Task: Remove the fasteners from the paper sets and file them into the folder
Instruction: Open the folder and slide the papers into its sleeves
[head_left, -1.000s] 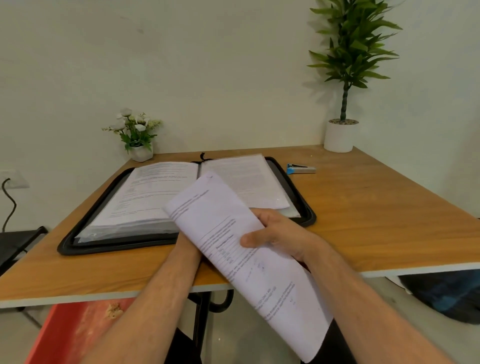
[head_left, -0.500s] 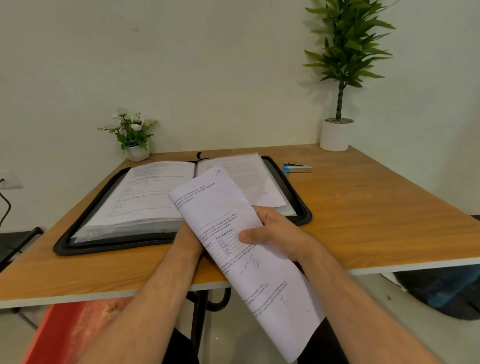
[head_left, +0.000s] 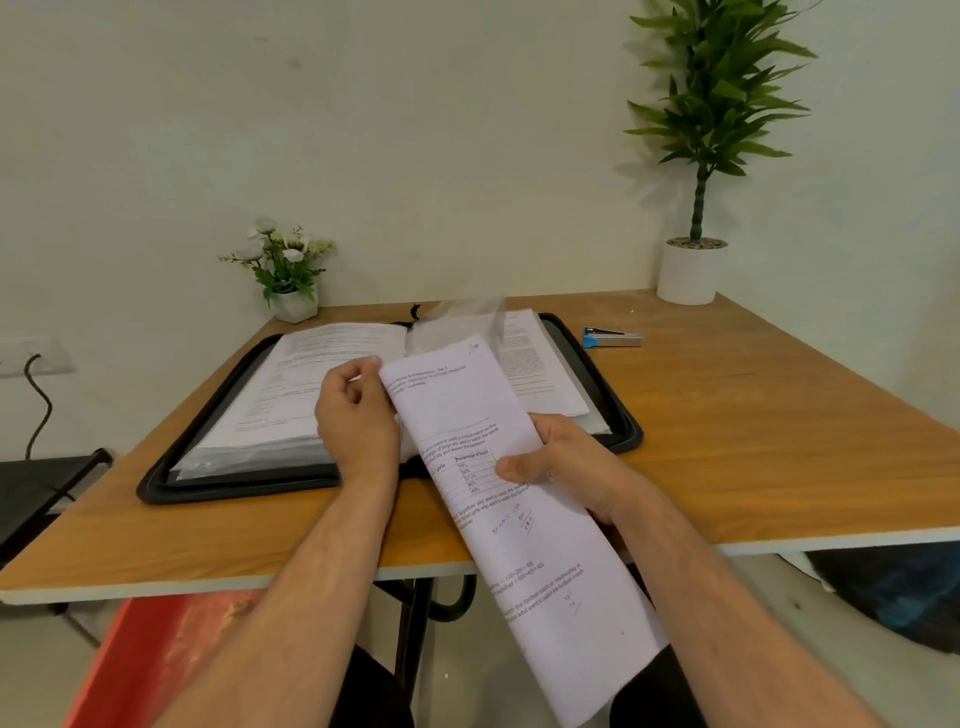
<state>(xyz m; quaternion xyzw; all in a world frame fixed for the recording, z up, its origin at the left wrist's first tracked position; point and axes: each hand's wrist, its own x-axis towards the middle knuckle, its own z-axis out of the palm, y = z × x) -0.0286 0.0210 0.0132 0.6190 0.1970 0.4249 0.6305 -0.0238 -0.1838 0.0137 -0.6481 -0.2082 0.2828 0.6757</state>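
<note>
White paper is in your hands: the paper set (head_left: 498, 467) is held over the near edge of the wooden table (head_left: 779, 441), bent into a curve, with its far end over the open folder (head_left: 621, 431). Your right hand (head_left: 566, 467) holds it around the middle, thumb on top. A second ago your left hand (head_left: 356, 421) was hidden under the sheets; now it has come up and its curled fingers touch the top left edge. A clear sleeve (head_left: 462, 322) stands lifted in the folder just past the paper's top, so I think you are about to slide the sheets in. I can't see any staple on them. The blue staple remover (head_left: 612, 338) lies to the right of the folder, apart from it. A flower pot (head_left: 293, 304) and a tall plant (head_left: 688, 270) sit at the back, out of your way. The floppy sleeve could fall shut.
</note>
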